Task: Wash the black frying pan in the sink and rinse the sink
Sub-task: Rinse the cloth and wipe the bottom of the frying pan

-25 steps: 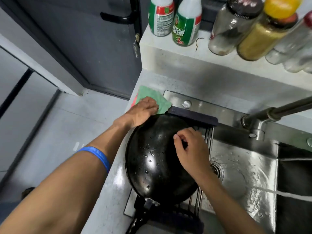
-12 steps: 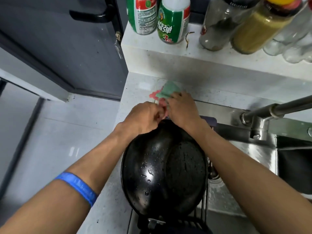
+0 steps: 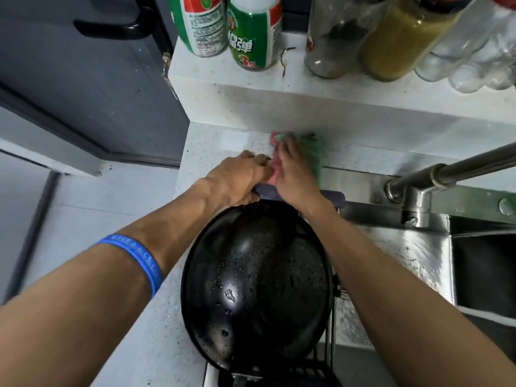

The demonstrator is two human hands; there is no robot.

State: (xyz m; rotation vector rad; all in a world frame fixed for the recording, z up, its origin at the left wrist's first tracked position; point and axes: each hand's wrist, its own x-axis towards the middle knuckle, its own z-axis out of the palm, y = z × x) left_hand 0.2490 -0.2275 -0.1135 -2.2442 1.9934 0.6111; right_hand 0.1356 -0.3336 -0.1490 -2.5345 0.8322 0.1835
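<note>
Black, wet domed pan (image 3: 257,277); both hands (image 3: 240,177) (image 3: 293,174) pressed on soft cloths (image 3: 312,152).

Speckled counter (image 3: 223,146) carries a green-pink cloth (image 3: 312,152) — blurred, perhaps two.

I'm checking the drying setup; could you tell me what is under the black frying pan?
The black frying pan lies upside down on a dark wire rack across the sink. What lies beneath its dome is hidden.

The frying pan (image 3: 258,286) lay upside down on a rack (image 3: 321,367) over the sink's (image 3: 413,255) left end. Behind the pan, both hands (image 3: 237,177) (image 3: 293,174) pressed cloths (image 3: 312,152) on the counter (image 3: 212,143). Right of the pan stood the faucet (image 3: 418,196); bottles (image 3: 254,32) stood on the ledge (image 3: 279,85) behind.
</note>
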